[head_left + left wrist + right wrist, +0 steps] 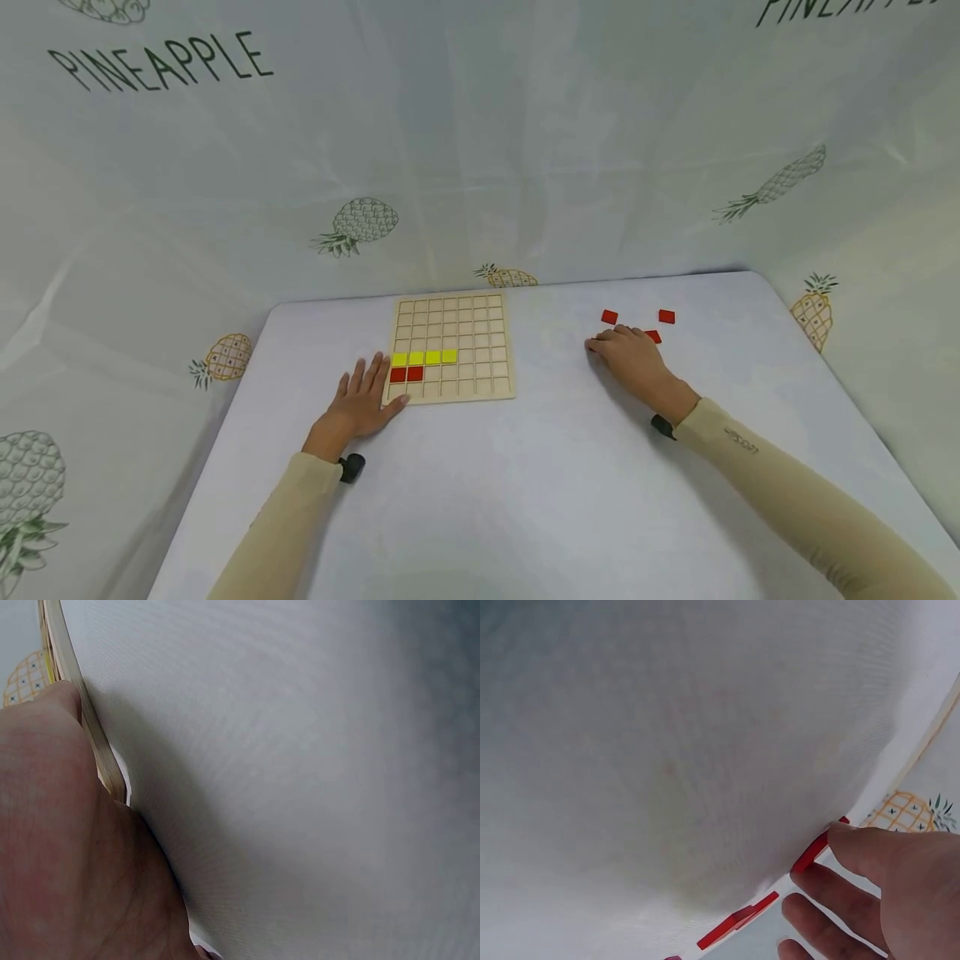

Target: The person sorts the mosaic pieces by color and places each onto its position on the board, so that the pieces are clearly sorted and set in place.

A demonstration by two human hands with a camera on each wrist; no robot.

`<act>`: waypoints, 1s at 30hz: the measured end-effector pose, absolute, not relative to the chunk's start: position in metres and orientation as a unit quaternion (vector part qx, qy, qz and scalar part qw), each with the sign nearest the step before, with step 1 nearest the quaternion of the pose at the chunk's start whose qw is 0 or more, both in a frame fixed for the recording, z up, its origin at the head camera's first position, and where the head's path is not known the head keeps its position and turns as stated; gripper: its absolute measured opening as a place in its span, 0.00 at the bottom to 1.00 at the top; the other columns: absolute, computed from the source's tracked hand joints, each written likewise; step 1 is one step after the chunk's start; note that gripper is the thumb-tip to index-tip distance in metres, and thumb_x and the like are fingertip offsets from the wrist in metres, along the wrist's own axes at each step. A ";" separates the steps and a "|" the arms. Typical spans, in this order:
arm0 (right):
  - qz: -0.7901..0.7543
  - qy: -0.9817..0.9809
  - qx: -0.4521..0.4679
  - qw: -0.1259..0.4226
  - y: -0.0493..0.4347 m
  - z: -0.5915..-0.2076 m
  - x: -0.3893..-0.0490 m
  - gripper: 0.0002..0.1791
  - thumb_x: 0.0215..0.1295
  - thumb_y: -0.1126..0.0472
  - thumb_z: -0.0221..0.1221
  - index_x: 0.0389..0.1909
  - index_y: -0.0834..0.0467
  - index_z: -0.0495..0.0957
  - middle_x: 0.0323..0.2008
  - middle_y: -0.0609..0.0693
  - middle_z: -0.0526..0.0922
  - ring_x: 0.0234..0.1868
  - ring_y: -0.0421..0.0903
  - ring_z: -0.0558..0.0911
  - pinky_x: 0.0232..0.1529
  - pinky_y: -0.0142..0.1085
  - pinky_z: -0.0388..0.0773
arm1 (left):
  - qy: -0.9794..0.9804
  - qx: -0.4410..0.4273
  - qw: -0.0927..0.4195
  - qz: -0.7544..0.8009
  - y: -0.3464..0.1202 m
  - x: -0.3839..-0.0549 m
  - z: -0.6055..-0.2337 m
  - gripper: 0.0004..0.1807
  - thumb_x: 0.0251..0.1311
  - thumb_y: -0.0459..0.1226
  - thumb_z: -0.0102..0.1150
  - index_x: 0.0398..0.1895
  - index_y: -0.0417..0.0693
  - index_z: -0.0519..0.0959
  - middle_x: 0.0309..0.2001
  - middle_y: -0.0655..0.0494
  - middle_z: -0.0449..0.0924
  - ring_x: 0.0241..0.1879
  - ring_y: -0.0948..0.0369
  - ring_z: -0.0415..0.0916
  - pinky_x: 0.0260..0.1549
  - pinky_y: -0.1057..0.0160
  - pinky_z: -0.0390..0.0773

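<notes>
My left hand (362, 406) lies flat with spread fingers against the left side of a wooden grid board (480, 333), its thumb over the near edge. On the board, a row of yellow square tiles (432, 357) sits above two red tiles (407, 374) at the left. Over to the right, my right hand (630, 358) is low over the table among loose red tiles. Its thumb and index finger pinch a red tile (811, 852), which shows clearly in the right wrist view; the other fingers are loosely bent. Wrist view on the left shows the board's edge (101, 742) beside the thumb.
Loose red tiles lie around the right hand: one just beyond it (610, 317), one farther right (667, 317) and one beside the knuckles (654, 336). A white cloth covers the table (480, 483). Behind it hangs a pineapple-printed curtain (480, 150).
</notes>
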State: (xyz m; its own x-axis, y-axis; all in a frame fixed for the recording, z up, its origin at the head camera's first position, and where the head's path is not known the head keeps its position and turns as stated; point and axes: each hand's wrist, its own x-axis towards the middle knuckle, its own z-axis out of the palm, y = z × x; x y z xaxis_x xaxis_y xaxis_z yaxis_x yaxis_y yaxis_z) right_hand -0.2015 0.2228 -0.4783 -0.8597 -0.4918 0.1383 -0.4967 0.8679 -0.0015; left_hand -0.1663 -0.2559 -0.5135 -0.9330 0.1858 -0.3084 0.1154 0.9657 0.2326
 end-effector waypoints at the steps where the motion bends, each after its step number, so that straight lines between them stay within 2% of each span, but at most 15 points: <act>1: 0.016 -0.963 0.259 0.068 0.222 -0.478 -0.202 0.18 0.64 0.72 0.70 0.55 0.62 0.87 0.49 0.60 0.89 0.52 0.60 0.84 0.57 0.55 0.82 | 0.978 0.077 0.166 0.105 -0.256 -0.166 -0.513 0.53 0.77 0.61 0.47 0.86 0.39 0.37 0.86 0.39 0.31 0.84 0.36 0.27 0.79 0.32 0.33; 6: -0.004 -0.963 0.261 0.069 0.217 -0.476 -0.202 0.15 0.62 0.72 0.73 0.50 0.62 0.89 0.43 0.60 0.89 0.49 0.59 0.85 0.55 0.55 0.83 | 0.977 0.079 0.166 0.105 -0.256 -0.167 -0.513 0.53 0.77 0.61 0.47 0.86 0.39 0.36 0.86 0.39 0.31 0.84 0.36 0.27 0.79 0.32 0.33; 12: -0.020 -0.962 0.264 0.068 0.213 -0.475 -0.203 0.17 0.62 0.71 0.73 0.52 0.61 0.89 0.46 0.60 0.89 0.50 0.59 0.85 0.57 0.55 0.83 | 0.975 0.075 0.176 0.111 -0.253 -0.165 -0.506 0.52 0.77 0.60 0.47 0.86 0.38 0.36 0.86 0.38 0.29 0.84 0.36 0.25 0.79 0.32 0.30; 19: 0.011 -0.948 0.295 0.118 0.199 -0.469 -0.202 0.18 0.60 0.72 0.74 0.52 0.60 0.90 0.44 0.58 0.90 0.48 0.57 0.86 0.52 0.51 0.86 | 0.975 0.069 0.180 0.111 -0.252 -0.165 -0.504 0.52 0.78 0.60 0.47 0.86 0.38 0.35 0.86 0.39 0.28 0.84 0.37 0.24 0.79 0.33 0.30; 23: 0.010 -0.941 0.310 0.133 0.184 -0.465 -0.201 0.19 0.59 0.70 0.76 0.52 0.59 0.90 0.45 0.56 0.91 0.47 0.56 0.86 0.50 0.47 0.86 | 0.976 0.068 0.174 0.113 -0.253 -0.166 -0.506 0.52 0.77 0.60 0.47 0.86 0.39 0.36 0.86 0.39 0.29 0.84 0.37 0.25 0.79 0.33 0.31; 30: 0.009 -0.931 0.330 0.154 0.152 -0.461 -0.197 0.16 0.63 0.65 0.75 0.52 0.57 0.90 0.45 0.53 0.91 0.47 0.53 0.86 0.46 0.44 0.86 | 0.977 0.071 0.171 0.110 -0.253 -0.165 -0.508 0.52 0.77 0.60 0.47 0.86 0.39 0.36 0.87 0.40 0.30 0.84 0.37 0.26 0.79 0.33 0.32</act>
State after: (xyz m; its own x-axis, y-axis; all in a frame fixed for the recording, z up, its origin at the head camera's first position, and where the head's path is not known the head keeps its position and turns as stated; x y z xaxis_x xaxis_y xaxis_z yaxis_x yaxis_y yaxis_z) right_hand -0.1969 0.1524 -0.4610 -0.7348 -0.6114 0.2936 -0.6172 0.7823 0.0843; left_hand -0.1653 -0.2532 -0.5078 -0.9318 0.1759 -0.3174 0.1007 0.9656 0.2396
